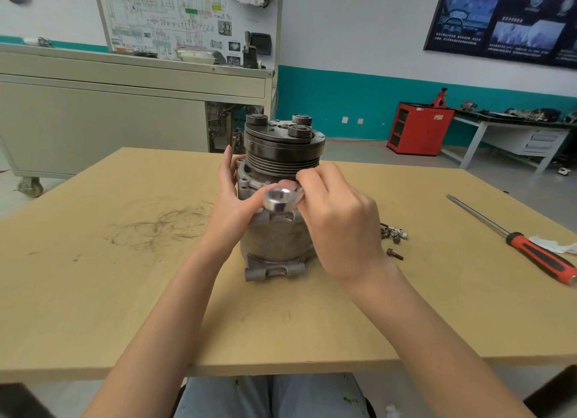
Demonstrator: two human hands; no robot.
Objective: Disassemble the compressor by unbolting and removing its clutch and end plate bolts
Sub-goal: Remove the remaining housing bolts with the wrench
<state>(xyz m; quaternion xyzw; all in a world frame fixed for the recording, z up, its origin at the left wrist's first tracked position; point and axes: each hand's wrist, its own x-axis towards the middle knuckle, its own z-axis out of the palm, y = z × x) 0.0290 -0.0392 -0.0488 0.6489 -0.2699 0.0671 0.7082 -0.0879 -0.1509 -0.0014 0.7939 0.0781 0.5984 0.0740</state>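
Bracing compressor [274,239]: left hand [232,195], fingers straight along its side | right hand [338,220], fingers curled round wrench [281,199], ring end beyond fingertips

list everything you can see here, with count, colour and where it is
compressor: one, grey, upright mid-table
clutch pulley: one, dark, atop compressor
wrench: one, silver, at compressor's front below pulley
loose bolts: a few, dark, on table right of compressor
screwdriver: one, orange-black handle, table's right side
rag: one, white, by screwdriver handle
table: one, tan
cabinet: one, red, back right floor
trolley: one, grey, back left
left hand: braces compressor's left side
right hand: grips wrench
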